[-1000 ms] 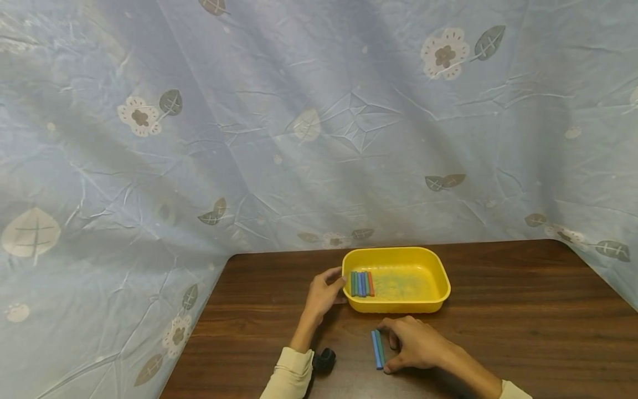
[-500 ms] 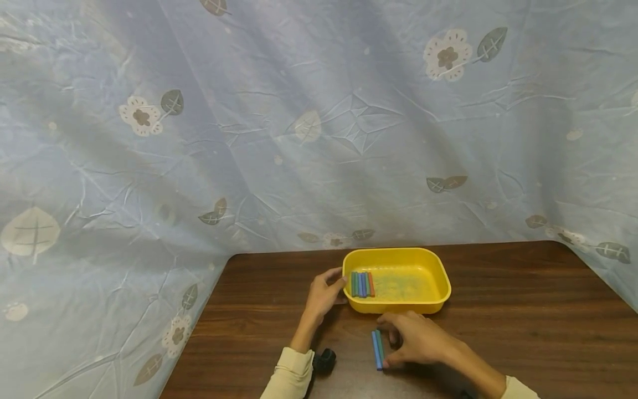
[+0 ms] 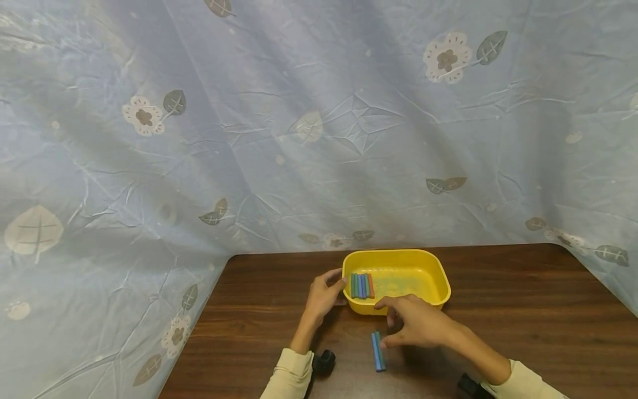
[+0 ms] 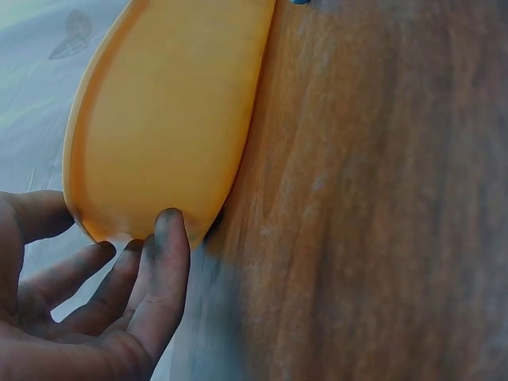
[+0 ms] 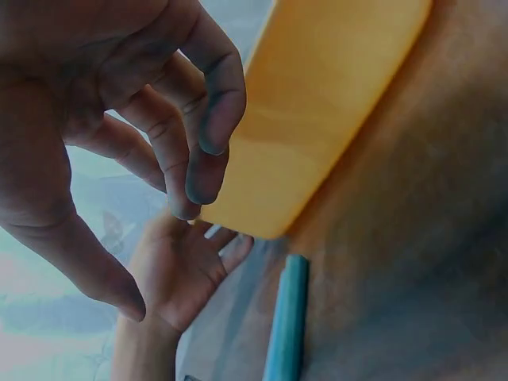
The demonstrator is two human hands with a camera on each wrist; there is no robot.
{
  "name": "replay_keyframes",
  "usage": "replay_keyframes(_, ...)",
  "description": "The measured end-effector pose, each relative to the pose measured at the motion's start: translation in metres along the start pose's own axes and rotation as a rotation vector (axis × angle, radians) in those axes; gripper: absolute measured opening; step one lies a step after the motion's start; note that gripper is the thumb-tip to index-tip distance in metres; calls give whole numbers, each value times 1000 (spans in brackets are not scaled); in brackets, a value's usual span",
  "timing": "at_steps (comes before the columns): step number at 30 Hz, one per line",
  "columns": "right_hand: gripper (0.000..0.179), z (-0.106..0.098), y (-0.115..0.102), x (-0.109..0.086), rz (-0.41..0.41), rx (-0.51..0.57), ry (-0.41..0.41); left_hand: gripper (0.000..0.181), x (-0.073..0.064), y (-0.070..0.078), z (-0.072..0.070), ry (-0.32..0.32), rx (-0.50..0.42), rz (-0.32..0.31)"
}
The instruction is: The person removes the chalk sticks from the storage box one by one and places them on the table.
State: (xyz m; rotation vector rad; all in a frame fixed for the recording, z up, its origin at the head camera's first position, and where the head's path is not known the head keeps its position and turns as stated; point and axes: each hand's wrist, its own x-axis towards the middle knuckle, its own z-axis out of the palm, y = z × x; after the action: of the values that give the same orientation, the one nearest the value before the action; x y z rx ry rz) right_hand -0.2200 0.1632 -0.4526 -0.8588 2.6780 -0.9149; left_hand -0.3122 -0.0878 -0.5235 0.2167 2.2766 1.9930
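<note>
My left hand [image 3: 321, 296] holds the left end of a yellow plastic tray [image 3: 360, 309]; in the left wrist view its thumb is at the rim and its fingers lie against the outer wall. My right hand [image 3: 421, 324] hovers in front of the tray, fingers bent and thumb apart, with nothing between them. Just left of and below its thumb, a blue chalk stick [image 3: 376, 353] and a green chalk stick [image 3: 381, 357] lie side by side on the table. In the right wrist view the green stick's end [image 5: 295, 309] shows below the fingertips.
Inside the tray's left end, several green, blue and red chalk sticks [image 3: 361, 286] form a row, with chalk dust on the floor beside them. A brown wooden table [image 3: 523, 310] bears everything. Behind it hangs a pale floral curtain [image 3: 319, 166].
My right hand has lifted off the two chalk sticks and shifted away toward the tray's front rim. The sticks stay on the table, and my left hand has not moved.
</note>
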Motion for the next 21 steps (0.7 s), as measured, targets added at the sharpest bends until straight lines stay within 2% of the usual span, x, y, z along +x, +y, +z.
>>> replay_keyframes(9,69,-17,5,15,6,-27,84,46,-1,-2,-1,2,7,5)
replay_keyframes(16,65,-26,20,27,11,-27,141,46,0,-2,0,7,8,5)
replay_keyframes(21,66,-27,35,34,31,-3,153,47,0,-3,0,6,-1,5)
